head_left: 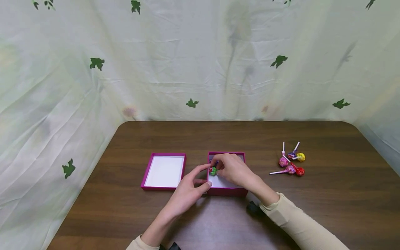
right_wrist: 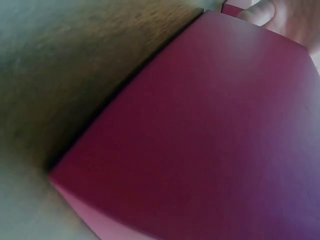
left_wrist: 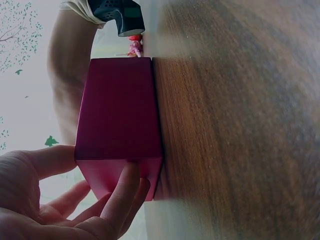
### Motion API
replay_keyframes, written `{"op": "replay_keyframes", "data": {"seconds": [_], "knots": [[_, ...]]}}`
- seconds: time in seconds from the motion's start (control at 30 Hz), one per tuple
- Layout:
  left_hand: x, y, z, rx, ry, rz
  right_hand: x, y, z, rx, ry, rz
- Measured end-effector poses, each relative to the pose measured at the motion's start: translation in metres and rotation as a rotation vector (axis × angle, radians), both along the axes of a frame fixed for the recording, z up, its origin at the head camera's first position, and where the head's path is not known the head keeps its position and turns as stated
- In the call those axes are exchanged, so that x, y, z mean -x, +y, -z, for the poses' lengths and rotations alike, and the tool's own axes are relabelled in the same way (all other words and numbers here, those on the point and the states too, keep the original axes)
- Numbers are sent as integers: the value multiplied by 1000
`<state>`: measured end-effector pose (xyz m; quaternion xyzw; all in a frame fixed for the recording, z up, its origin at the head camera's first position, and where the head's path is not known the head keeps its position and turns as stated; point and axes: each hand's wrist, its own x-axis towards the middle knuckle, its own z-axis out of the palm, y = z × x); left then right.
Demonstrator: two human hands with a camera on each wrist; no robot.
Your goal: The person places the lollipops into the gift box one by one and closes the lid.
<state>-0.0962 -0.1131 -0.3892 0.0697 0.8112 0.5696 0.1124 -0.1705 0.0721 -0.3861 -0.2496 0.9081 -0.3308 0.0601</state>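
A magenta box [head_left: 227, 192] with a white inside stands uncovered on the table. My right hand [head_left: 232, 170] reaches over its far wall side into it, finger and thumb bent about a green-and-red wrapped lollipop [head_left: 213, 171] by the left wall. Something dark purple shows under the index finger. My left hand [head_left: 190, 191] rests against the box's left side, thumb at the rim and other fingers laid along the wall, as the left wrist view shows. In the right wrist view the box's outer wall [right_wrist: 200, 135] fills most of the picture and hides the right fingertips.
The box's magenta lid [head_left: 165, 171] lies to the left, white inside up. On the right is a loose group of several wrapped lollipops, among them a yellow one [head_left: 301, 157] and a red one [head_left: 300, 171]. A leaf-patterned curtain [head_left: 203, 69] hangs behind the brown table [head_left: 109, 208].
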Motion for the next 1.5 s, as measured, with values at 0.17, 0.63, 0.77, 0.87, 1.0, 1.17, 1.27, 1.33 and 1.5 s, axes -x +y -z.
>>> {"op": "replay_keyframes", "data": {"seconds": [0.17, 0.63, 0.77, 0.87, 1.0, 1.17, 1.27, 1.33, 1.5], "knots": [[0, 1, 1, 1, 19, -2, -1, 0, 1, -10, -8, 20], [-1, 1, -2, -24, 16, 0, -5, 1, -7, -49, 11, 46], [-1, 2, -3, -17, 15, -1, -7, 4, -12, -32, 36, 37], [-1, 2, -4, -14, 15, -2, -10, 7, -15, -1, 49, 18], [-1, 1, -3, -14, 14, -2, -14, 12, -17, 39, 73, -6], [0, 2, -3, -10, 20, -5, -21, 19, -20, 83, 127, -24], [0, 2, -2, -5, 27, -6, -26, 24, -22, 112, 141, -27], [0, 2, -2, -2, 28, -6, -30, 27, -23, 122, 147, -22], [1, 2, -2, 6, 33, -5, -38, 35, -28, 150, 177, -10]]}}
